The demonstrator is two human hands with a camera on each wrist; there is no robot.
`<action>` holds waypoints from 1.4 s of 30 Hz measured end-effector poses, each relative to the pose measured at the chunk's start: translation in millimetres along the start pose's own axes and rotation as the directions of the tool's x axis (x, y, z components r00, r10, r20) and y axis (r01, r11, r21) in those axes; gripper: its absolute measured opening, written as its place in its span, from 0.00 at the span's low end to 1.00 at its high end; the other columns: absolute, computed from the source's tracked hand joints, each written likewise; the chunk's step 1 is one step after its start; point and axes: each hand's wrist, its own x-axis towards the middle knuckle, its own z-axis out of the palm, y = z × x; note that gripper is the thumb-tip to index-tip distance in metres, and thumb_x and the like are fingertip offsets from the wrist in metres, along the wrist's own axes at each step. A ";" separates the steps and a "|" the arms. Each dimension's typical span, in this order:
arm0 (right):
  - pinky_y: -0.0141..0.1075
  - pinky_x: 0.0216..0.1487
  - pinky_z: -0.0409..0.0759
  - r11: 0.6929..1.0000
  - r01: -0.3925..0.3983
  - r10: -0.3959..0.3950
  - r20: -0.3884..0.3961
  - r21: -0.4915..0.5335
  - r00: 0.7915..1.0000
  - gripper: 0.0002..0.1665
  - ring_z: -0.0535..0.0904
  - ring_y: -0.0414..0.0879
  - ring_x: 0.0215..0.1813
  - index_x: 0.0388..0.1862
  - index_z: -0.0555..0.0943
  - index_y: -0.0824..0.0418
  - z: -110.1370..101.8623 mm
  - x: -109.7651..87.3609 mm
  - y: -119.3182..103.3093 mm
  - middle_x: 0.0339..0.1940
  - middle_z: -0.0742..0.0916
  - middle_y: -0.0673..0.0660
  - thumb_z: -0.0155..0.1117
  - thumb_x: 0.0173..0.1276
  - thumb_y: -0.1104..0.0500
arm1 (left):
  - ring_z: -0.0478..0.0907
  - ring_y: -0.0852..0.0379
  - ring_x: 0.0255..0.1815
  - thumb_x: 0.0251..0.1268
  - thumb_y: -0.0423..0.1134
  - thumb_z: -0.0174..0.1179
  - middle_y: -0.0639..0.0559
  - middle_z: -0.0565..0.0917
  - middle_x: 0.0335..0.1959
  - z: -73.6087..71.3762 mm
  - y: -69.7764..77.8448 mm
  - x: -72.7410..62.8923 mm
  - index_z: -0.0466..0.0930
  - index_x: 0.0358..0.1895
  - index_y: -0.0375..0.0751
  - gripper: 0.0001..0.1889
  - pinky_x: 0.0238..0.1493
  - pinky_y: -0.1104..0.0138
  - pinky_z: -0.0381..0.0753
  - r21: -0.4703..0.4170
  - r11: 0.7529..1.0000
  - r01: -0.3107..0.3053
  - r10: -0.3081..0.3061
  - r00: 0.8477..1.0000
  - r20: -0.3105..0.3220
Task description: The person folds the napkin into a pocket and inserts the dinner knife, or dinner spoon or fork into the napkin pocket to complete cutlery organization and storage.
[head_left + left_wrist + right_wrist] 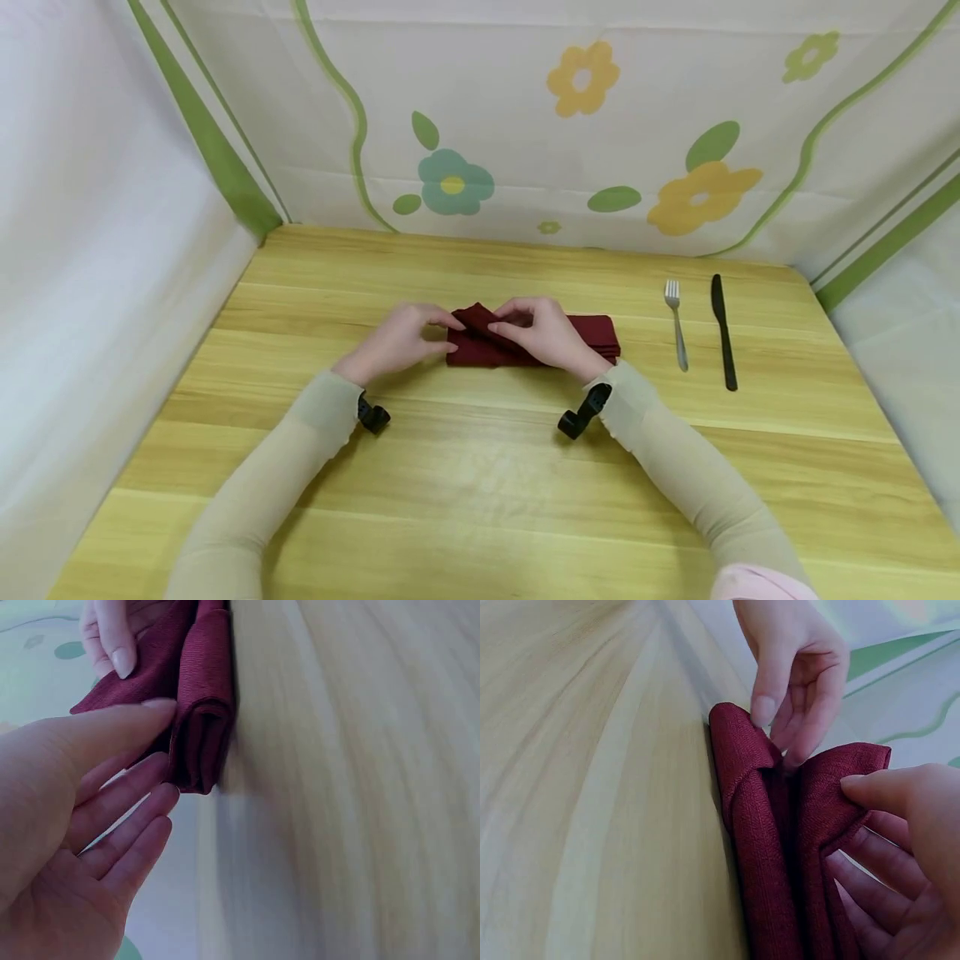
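Observation:
A dark red cloth napkin [592, 329], folded into a long layered strip, lies across the table in the head view. My right hand [542, 332] pinches a raised flap of it, thumb on one face and fingers behind, as the right wrist view shows. The flap [840, 780] stands away from the folded strip [757, 847]. My left hand [405, 335] is at the napkin's left end, thumb and fingers apart and fairly straight. In the left wrist view its fingertips touch the end, where the stacked folds [202, 746] show.
To the right of the napkin lie a silver fork [677, 325] and a black knife [723, 333], side by side. A wood-grain table [465, 483] spreads beneath. White curtains [510, 100] with printed flowers rise behind it and at both sides.

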 end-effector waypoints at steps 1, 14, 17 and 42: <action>0.41 0.43 0.83 1.000 -0.003 0.003 0.003 0.006 1.000 0.08 0.85 0.43 0.40 0.45 0.89 0.53 0.1 -0.3 0.2 0.39 0.89 0.46 0.72 0.70 0.53 | 0.78 0.51 0.61 0.67 0.37 0.70 0.50 0.85 0.56 1.0 -0.7 1.0 0.86 0.56 0.41 0.16 0.64 0.55 0.74 0.023 1.000 -0.016 0.016 1.000 0.008; 0.41 0.45 0.83 0.999 -0.020 0.019 0.035 0.042 0.999 0.09 0.86 0.43 0.42 0.47 0.89 0.53 0.9 -1.8 4.6 0.41 0.89 0.47 0.72 0.71 0.53 | 0.75 0.51 0.49 0.70 0.34 0.67 0.50 0.77 0.50 9.3 -3.8 3.4 0.88 0.55 0.38 0.13 0.52 0.59 0.76 0.124 0.987 -0.098 0.095 0.995 0.033; 0.41 0.46 0.83 0.999 -0.020 0.018 0.040 0.043 0.999 0.09 0.85 0.42 0.43 0.47 0.89 0.53 0.4 -2.2 5.5 0.42 0.89 0.47 0.71 0.71 0.53 | 0.75 0.53 0.48 0.71 0.34 0.66 0.51 0.76 0.49 10.5 -4.7 4.0 0.88 0.54 0.38 0.12 0.52 0.61 0.76 0.130 0.987 -0.092 0.088 0.995 0.035; 0.39 0.42 0.83 0.995 0.085 -0.092 0.183 0.049 0.979 0.15 0.83 0.43 0.43 0.54 0.89 0.48 2.9 6.5 3.7 0.47 0.88 0.45 0.69 0.72 0.48 | 0.80 0.55 0.46 0.68 0.28 0.67 0.54 0.82 0.42 4.5 -2.4 8.1 0.81 0.37 0.45 0.07 0.52 0.58 0.80 -0.205 0.974 -0.093 0.088 0.996 -0.032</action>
